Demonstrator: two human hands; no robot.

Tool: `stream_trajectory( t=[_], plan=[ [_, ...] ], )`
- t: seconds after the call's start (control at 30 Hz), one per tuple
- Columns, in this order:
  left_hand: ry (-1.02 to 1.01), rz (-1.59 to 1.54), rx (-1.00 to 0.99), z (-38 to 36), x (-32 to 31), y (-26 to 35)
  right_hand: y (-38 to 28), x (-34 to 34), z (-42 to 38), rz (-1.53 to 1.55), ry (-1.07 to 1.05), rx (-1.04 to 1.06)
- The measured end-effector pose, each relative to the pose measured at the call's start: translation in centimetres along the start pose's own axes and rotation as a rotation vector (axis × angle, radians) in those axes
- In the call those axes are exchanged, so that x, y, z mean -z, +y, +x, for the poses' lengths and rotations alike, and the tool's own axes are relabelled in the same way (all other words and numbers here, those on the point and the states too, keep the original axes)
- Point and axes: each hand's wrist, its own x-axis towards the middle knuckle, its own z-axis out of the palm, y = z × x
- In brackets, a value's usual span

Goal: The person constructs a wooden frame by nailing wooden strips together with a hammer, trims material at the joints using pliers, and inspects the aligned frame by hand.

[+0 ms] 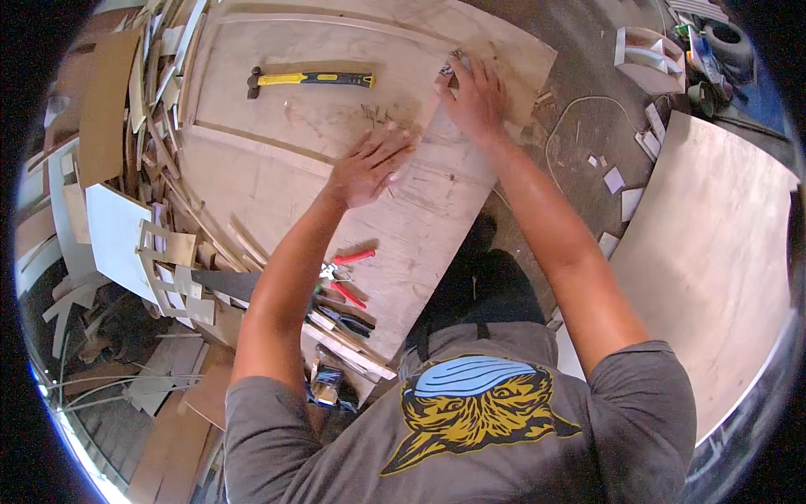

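My left hand (pixel 374 168) lies flat on a large plywood sheet (pixel 403 260), its fingers stretched toward a scatter of small nails (pixel 379 113). Higher and to the right, my right hand (pixel 476 97) rests near the sheet's edge with fingers apart. By its thumb and forefinger is a small dark, patterned thing (pixel 452 70), partly covered and too small to name. Thin wooden strips (pixel 260 143) run along the sheet and pass near both hands. A hammer (pixel 311 79) with a yellow and black handle lies beyond my left hand.
Red-handled pliers (pixel 346 275) and dark-handled pliers (pixel 348 321) lie by my left forearm. Wood offcuts (pixel 164 160) crowd the left side. On the right are a curved plywood panel (pixel 714 260), a small wooden shelf unit (pixel 651 59) and a cord (pixel 550 139) on the floor.
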Motion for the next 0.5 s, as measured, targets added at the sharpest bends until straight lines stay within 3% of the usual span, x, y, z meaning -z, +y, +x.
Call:
stream_trajectory(
  t=[0.1,0.2,0.5],
  plan=[
    [0.012,-0.018,-0.101,1.3,-0.8,0.1,-0.6,1.0,0.4,-0.04,-0.142,-0.074],
    [-0.04,0.007,-0.116,1.1,-0.5,0.0,-0.3,-0.1,0.0,-0.025,0.037,0.002],
    [0.017,-0.052,-0.128,1.1,-0.9,-0.4,-1.2,0.3,0.2,0.04,-0.052,-0.088]
  ],
)
